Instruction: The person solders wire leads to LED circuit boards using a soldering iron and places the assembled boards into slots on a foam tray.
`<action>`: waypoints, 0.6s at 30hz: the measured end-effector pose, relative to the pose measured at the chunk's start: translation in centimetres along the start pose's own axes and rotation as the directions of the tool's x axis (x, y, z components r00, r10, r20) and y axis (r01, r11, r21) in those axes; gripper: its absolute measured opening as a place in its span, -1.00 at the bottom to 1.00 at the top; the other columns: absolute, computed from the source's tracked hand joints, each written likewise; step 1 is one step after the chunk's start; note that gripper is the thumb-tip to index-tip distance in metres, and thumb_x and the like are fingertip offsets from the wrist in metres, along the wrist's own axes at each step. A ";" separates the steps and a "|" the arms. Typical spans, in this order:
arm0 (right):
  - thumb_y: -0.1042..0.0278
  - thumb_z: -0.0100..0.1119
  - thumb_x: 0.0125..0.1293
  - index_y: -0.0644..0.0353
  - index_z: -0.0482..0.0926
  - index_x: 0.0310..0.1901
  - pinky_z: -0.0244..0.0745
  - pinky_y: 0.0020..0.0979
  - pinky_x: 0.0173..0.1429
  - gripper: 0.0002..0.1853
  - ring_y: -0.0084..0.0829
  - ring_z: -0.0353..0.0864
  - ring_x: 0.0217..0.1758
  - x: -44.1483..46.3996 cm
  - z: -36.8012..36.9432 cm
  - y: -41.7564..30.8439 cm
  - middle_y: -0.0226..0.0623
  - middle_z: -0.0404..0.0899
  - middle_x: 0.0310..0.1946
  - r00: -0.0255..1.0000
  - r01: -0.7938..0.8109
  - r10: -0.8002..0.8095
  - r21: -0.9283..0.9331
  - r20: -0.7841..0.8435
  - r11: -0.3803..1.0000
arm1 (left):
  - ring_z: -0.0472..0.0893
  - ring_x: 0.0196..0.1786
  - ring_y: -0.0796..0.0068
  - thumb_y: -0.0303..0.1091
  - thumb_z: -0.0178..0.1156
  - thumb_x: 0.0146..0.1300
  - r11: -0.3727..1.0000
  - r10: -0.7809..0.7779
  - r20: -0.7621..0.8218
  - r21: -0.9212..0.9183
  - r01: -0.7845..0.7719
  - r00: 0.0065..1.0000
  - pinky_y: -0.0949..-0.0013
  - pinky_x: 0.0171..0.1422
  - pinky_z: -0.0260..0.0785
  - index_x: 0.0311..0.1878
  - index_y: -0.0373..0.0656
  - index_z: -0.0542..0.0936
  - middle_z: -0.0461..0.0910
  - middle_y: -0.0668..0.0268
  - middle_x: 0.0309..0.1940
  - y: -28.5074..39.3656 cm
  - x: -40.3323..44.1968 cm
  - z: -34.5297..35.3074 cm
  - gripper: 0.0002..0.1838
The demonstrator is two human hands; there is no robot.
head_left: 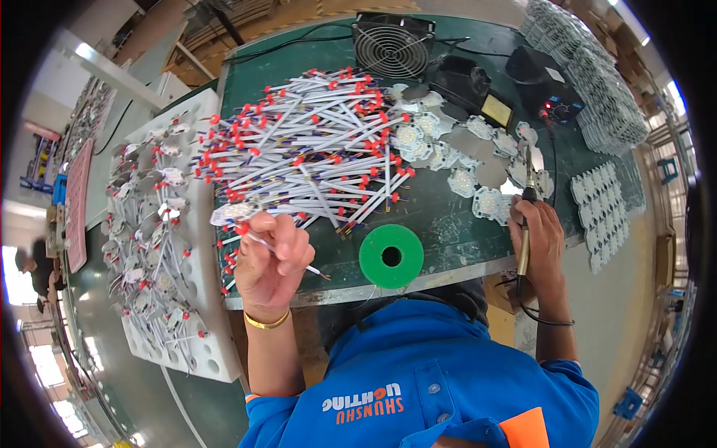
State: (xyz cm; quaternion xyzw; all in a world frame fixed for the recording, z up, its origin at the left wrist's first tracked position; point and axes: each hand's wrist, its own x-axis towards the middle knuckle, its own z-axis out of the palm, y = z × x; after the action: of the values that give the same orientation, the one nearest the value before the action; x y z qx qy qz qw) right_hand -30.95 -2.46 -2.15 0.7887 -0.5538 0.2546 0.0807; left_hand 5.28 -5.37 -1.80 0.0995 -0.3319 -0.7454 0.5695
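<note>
My left hand (272, 257) pinches a white cable with a red ring, and a small round board (233, 213) is at the cable's upper end. Its bare wire end points down to the right. On the right, my right hand (539, 235) is closed around a soldering iron (524, 250), tip upward near the round LED boards (489, 203). Between my hands lies a green spool (370, 257) with a dark centre hole. A big pile of white cables with red rings (299, 142) spreads beyond my left hand.
A white foam tray (213, 284) at the left holds boards with cables. At the back stand a fan (393, 48) and a black soldering station (553, 97). Stacked board panels (597, 89) rise at the right; another panel (601, 213) lies near the right edge.
</note>
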 end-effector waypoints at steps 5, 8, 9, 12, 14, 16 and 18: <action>0.67 0.21 -0.09 0.26 0.42 -0.21 0.42 -0.18 -0.26 -0.66 -0.08 0.50 -0.33 0.3 0.5 0.4 -0.09 0.49 -0.41 0.998 0.007 -0.007 0.001 -0.063 1.000 | 0.29 -0.54 0.65 -0.23 0.05 0.32 0.994 0.016 0.224 -0.111 0.009 0.974 0.52 -0.49 0.06 0.07 -0.04 0.50 0.42 0.41 -0.42 1.1 -0.7 -0.4 -0.71; 0.63 0.13 -0.12 0.28 0.49 -0.19 0.38 -0.21 -0.22 -0.66 -0.08 0.49 -0.29 1.0 0.1 1.3 -0.07 0.47 -0.42 0.980 0.101 -0.127 -0.164 -0.153 0.981 | 0.25 -0.58 0.72 -0.27 0.05 0.33 0.968 -0.040 -0.048 0.245 0.051 0.998 0.61 -0.49 0.06 0.02 -0.15 0.52 0.45 0.41 -0.48 1.5 -0.3 0.9 -0.73; 0.63 0.13 -0.12 0.28 0.49 -0.19 0.38 -0.21 -0.22 -0.66 -0.08 0.49 -0.29 1.4 -0.1 1.4 -0.07 0.47 -0.42 0.979 0.105 -0.130 -0.161 -0.156 0.981 | 0.24 -0.59 0.74 -0.29 0.05 0.33 0.871 -0.031 -0.244 0.469 0.146 0.969 0.65 -0.50 0.05 0.00 -0.20 0.54 0.46 0.41 -0.50 1.6 0.1 1.1 -0.74; 0.64 0.12 -0.12 0.31 0.50 -0.20 0.32 -0.22 -0.15 -0.67 -0.11 0.48 -0.27 2.4 -0.3 1.7 -0.09 0.50 -0.39 0.955 0.105 -0.165 -0.240 -0.245 0.965 | 0.22 -0.59 0.81 -0.31 0.08 0.31 0.747 0.088 -0.377 0.638 0.190 0.922 0.69 -0.51 0.00 -0.07 -0.24 0.58 0.48 0.46 -0.55 1.5 1.0 1.4 -0.76; 0.68 0.12 -0.12 0.31 0.50 -0.20 0.32 -0.24 -0.17 -0.67 -0.12 0.48 -0.28 2.9 -0.1 1.5 -0.10 0.51 -0.40 0.938 0.113 -0.171 -0.198 -0.302 0.974 | 0.23 -0.57 0.85 -0.31 0.10 0.31 0.638 0.175 -0.459 0.727 0.254 0.871 0.69 -0.51 0.00 -0.09 -0.22 0.60 0.49 0.49 -0.57 1.5 1.5 1.4 -0.77; 0.79 0.11 -0.10 0.33 0.49 -0.22 0.33 -0.30 -0.26 -0.67 -0.16 0.46 -0.34 3.7 0.0 0.8 -0.12 0.52 -0.44 0.905 0.132 -0.163 -0.105 -0.392 0.986 | 0.26 -0.56 0.84 -0.32 0.09 0.30 0.583 0.166 -0.457 0.761 0.287 0.874 0.69 -0.49 0.03 -0.08 -0.21 0.60 0.49 0.49 -0.57 1.4 2.3 1.3 -0.77; 0.80 0.10 -0.08 0.34 0.48 -0.24 0.34 -0.31 -0.29 -0.70 -0.17 0.46 -0.36 4.1 0.5 -0.1 -0.12 0.53 -0.43 0.899 0.129 -0.128 -0.027 -0.419 0.991 | 0.34 -0.54 0.79 -0.34 0.09 0.28 0.432 0.212 -0.444 0.842 0.324 0.871 0.62 -0.46 0.14 -0.04 -0.19 0.59 0.50 0.47 -0.58 0.8 3.1 0.4 -0.76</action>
State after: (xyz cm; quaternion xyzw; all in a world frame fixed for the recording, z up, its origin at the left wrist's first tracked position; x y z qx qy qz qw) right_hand -29.67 -6.05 -0.53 0.7502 -0.4702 0.4126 0.2140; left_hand 4.68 -8.19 -0.29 0.5826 -0.5175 -0.4204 0.4649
